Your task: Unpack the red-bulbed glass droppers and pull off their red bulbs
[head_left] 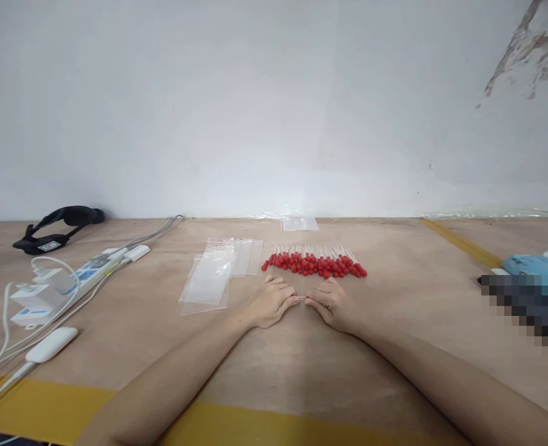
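My left hand (274,302) and my right hand (330,303) rest close together at the middle of the table, fingers curled and thumbs facing each other. Both pinch a thin clear strip (301,298) with a faint reddish line, which looks like the edge of a clear zip bag; the rest of it is hidden. Just beyond my hands lies a wide row of red-tipped white sticks (313,263), red ends toward me. To the left, several flat clear zip bags (209,279) overlap, with red lines at their tops.
Another clear bag (299,224) lies near the wall. At left are a power strip (88,275) with white plugs and cables, a white oval device (51,344) and a black headset strap (60,229). A light blue item (539,275) sits at right. Yellow tape (237,424) marks the front edge.
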### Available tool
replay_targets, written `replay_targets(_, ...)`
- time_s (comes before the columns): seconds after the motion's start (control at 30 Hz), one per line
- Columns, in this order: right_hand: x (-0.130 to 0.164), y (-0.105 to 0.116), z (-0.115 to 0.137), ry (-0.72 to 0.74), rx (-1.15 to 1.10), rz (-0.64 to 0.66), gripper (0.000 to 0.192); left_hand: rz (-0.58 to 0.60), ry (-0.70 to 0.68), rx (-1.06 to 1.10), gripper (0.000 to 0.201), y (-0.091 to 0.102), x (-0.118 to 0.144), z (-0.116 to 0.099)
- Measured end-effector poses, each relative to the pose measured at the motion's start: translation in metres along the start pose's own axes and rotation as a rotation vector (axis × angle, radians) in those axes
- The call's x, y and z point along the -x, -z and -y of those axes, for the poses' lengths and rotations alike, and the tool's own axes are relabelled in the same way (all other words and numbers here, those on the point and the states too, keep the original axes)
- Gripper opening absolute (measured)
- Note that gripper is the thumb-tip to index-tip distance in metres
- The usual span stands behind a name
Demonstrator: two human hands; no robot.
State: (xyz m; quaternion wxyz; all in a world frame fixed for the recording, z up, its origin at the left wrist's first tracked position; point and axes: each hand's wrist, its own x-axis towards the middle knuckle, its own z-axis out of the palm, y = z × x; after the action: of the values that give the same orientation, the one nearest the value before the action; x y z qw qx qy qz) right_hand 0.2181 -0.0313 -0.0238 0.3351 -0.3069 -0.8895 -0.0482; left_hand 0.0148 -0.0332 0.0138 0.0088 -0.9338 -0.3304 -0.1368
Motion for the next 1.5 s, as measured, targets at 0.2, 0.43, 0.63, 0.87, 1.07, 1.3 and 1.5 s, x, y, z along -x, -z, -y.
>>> replay_targets(0.2,0.001,0.003,0.002,0.054,0.048,-0.046,0.026,-0.012,-0.009,0.023,0.032,-0.001,0.002,0.001)
replay_targets(0.43,0.001,0.009,0.005,0.081,0.064,-0.023,0.024,-0.026,0.01,0.046,0.033,-0.005,0.003,0.004)
replay_targets(0.63,0.01,0.012,-0.011,-0.03,0.059,-0.077,0.024,-0.068,0.078,0.085,0.032,-0.004,0.009,0.017)
replay_targets(0.87,0.006,0.008,-0.007,-0.187,0.009,-0.1,0.029,-0.155,0.223,0.128,0.024,0.005,0.018,0.029)
replay_targets(1.07,-0.005,0.006,0.007,-0.162,0.043,-0.118,0.018,-0.347,0.559,0.01,0.026,0.009,0.02,0.057)
replay_targets(1.3,-0.037,-0.009,0.014,0.007,0.275,-0.006,0.022,-0.298,0.657,-0.124,0.012,0.006,0.018,0.075)
replay_targets(1.5,-0.051,-0.027,0.023,-0.033,0.286,0.064,0.015,-0.304,0.628,-0.125,0.011,0.0,0.016,0.07)
